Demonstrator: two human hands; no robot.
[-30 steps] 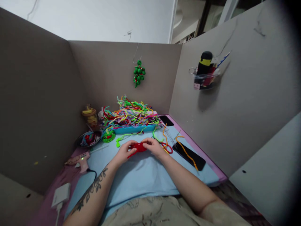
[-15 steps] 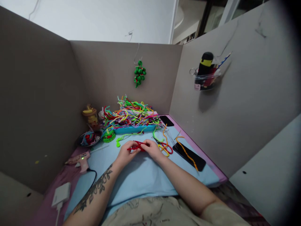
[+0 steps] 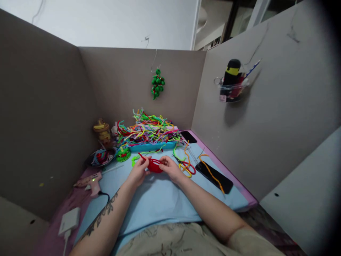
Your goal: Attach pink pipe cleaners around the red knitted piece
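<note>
Between my two hands is a small rounded piece made of red pipe cleaner (image 3: 154,166), with narrow gaps along its upper side and a loose end sticking up at the left. My left hand (image 3: 140,171) pinches its left side. On the right edge, the fingers of my right hand (image 3: 169,168) are closed on it. The piece is held just above the light blue cloth (image 3: 160,202). Beyond my left hand lies a bright green pipe cleaner (image 3: 145,153), partly hidden. Scissors with red and yellow handles (image 3: 189,168) rest to the right of my right hand.
A blue tray (image 3: 149,146) heaped with colourful pipe cleaners stands at the back. At left are a green frog-like piece (image 3: 123,154), a metal bowl (image 3: 92,161), a pink glue gun (image 3: 93,183) and a white adapter (image 3: 69,219). An orange pipe cleaner (image 3: 213,175) crosses a black phone (image 3: 226,183).
The red piece has turned so its broad rounded side shows, and its loose end now points up at the left. My left hand has shifted slightly left. Both hands keep hold.
</note>
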